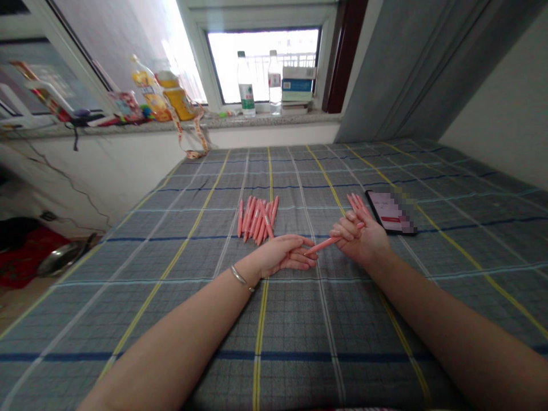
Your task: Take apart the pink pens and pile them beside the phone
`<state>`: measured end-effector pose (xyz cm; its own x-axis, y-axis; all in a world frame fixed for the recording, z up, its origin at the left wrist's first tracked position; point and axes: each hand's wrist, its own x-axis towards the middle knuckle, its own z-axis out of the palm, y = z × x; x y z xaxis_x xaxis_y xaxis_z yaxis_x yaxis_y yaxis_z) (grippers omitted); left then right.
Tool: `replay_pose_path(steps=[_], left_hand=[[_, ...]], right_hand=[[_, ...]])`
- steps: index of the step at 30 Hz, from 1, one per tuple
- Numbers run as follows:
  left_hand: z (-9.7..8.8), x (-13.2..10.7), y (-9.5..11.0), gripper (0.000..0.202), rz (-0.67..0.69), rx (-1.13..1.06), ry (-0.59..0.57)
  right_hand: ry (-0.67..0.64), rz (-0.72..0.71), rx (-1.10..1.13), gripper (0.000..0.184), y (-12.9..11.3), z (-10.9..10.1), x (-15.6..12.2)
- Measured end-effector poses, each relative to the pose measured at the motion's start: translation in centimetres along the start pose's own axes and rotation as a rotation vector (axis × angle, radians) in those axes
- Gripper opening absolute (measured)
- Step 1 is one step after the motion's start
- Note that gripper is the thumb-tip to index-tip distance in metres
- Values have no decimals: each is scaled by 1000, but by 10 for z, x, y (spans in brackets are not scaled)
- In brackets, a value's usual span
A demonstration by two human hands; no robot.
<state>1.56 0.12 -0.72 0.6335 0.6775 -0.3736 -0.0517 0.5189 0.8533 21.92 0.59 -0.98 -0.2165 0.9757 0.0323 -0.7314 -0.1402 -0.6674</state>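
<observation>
A loose pile of several pink pens [258, 218] lies on the grey checked bed sheet [274, 319]. My right hand [362, 237] is closed round a bunch of pink pens [357, 202] whose ends stick up past its fingers, and it also holds one pink pen [323, 245] that points left. My left hand [285, 256], with a silver bangle on the wrist, rests on the sheet just below the pile. Its fingers are stretched toward the tip of that single pen and touch it.
A phone [390, 212] with a lit screen lies right of my right hand. At the far end, a window sill [240, 121] carries two water bottles, a box, drink bottles and snack packets. The bed's left edge drops to the floor with a metal bowl [62, 258].
</observation>
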Motion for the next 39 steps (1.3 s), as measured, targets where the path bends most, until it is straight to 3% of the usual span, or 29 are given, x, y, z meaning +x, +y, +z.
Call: replay_pose_path(steps=[8,15,21,26,39], left_hand=[[-1,0,-2,24,5,-8,0],[0,-1,-2,24,20,8,-19],[1,-1,-2,24,15,27,-14],[2,-1,-1,24,10,37,4],[2,-1,-2,22,8,46,3]], right_hand=[[24,4,10,40,-2,4,-1],[-8,-41,-22,29,0,5,-1],[-1,-17,19,45,-1,6,-1],[2,-5,73,38,0,7,-2],[-20,26,59,42,-1,8,-2]])
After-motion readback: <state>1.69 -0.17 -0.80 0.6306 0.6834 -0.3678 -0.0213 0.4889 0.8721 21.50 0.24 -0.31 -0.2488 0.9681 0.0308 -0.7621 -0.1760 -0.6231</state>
